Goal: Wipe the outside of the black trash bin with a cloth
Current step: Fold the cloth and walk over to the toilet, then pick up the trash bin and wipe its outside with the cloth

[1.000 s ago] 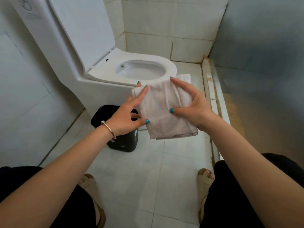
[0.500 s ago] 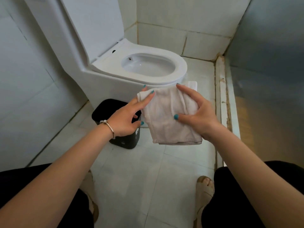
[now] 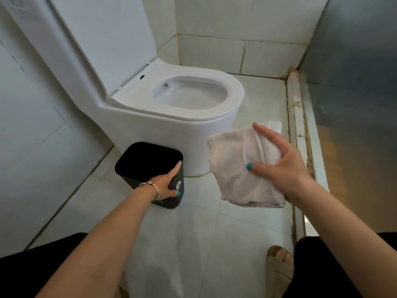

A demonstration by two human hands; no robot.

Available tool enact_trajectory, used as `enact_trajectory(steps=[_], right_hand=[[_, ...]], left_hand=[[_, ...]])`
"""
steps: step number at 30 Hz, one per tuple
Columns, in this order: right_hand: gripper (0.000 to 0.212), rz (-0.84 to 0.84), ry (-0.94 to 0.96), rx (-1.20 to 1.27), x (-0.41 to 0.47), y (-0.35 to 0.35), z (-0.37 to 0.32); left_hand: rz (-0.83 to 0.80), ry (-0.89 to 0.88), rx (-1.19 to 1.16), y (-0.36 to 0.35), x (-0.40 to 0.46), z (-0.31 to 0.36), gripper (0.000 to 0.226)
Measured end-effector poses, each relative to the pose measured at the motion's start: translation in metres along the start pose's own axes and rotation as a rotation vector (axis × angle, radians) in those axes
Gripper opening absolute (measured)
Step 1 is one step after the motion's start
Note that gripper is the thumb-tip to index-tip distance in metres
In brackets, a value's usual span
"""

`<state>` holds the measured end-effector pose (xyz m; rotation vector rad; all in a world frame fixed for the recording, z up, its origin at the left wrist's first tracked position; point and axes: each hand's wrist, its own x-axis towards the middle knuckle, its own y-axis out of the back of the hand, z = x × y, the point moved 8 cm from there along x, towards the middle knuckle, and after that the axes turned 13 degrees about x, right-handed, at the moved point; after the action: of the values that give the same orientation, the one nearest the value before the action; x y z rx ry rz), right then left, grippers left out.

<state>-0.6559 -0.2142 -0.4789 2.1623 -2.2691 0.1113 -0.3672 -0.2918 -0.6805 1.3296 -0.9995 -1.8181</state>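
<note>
The black trash bin (image 3: 150, 168) stands on the floor beside the toilet (image 3: 171, 117). The left hand (image 3: 166, 183) rests spread against its near side; steady it there. The right hand (image 3: 279, 166) grips the folded cloth (image 3: 234, 168) aloft, well apart; press it flat when wiping.

A white toilet (image 3: 171, 134) stands beyond both grips, closer to the left grip (image 3: 165, 186) than to the right grip (image 3: 279, 166). Its lid (image 3: 103, 39) is raised and leans back, well above the left grip. The seat (image 3: 234, 91) is down around the bowl (image 3: 189, 93), which has a small dark speck near its back. A pale tiled floor (image 3: 214, 233) lies below both grips. White wall tiles (image 3: 236, 50) with stained grout stand far beyond them. A low, stained curb (image 3: 298, 125) runs just right of the right grip, with a grey panel (image 3: 354, 82) beyond it. A sandalled foot (image 3: 280, 265) rests well below the right grip.
</note>
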Motion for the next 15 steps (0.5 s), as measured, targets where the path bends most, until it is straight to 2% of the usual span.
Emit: enact_trajectory(steps=[3,10,15], right_hand=[[0.077,0.011,0.008,-0.016,0.003,0.003,0.000],[0.077,-0.001,0.019,0.022,0.009,0.005,-0.004],[0.078,-0.007,0.031,0.033,0.011,0.003,-0.005]], left_hand=[[-0.020,0.091,-0.013,-0.006,0.011,-0.006,0.106],[0.067,0.261,0.235,-0.004,0.006,0.003,0.079],[0.199,0.301,0.151,0.013,-0.022,0.010,0.077]])
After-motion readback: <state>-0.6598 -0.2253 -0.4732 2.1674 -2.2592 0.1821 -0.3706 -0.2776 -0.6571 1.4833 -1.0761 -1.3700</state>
